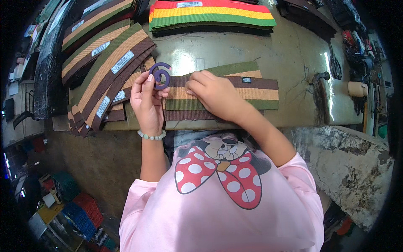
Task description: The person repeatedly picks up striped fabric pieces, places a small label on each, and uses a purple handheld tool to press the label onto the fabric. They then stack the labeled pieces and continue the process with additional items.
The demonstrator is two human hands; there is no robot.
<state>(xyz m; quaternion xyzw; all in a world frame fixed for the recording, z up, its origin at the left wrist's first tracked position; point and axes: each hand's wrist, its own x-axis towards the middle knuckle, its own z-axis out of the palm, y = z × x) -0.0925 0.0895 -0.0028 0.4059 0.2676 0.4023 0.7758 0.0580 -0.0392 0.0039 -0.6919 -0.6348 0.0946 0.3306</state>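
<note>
My left hand (pixel 147 98) pinches a purple spiral coil (pixel 161 77), shaped like a mosquito coil, upright between thumb and fingers. Its paler tip points right. Just right of it, a striped woven band (pixel 256 94) in brown, tan and green lies flat near the table's front edge, with a small dark label. My right hand (pixel 216 92) rests on this band, its fingers curled and pressed together near the left end. What those fingertips pinch, if anything, is hidden. More bands of the same kind, such as a green-edged one (pixel 241 68), lie partly beneath it.
Several labelled striped bands (pixel 113 71) fan out in overlapping piles at left. A stack of red, yellow and green bands (pixel 212 14) lies at the back of the metal table (pixel 289 54). Dark bands (pixel 308 17) sit back right; a metal fitting (pixel 322 76) stands near the right edge.
</note>
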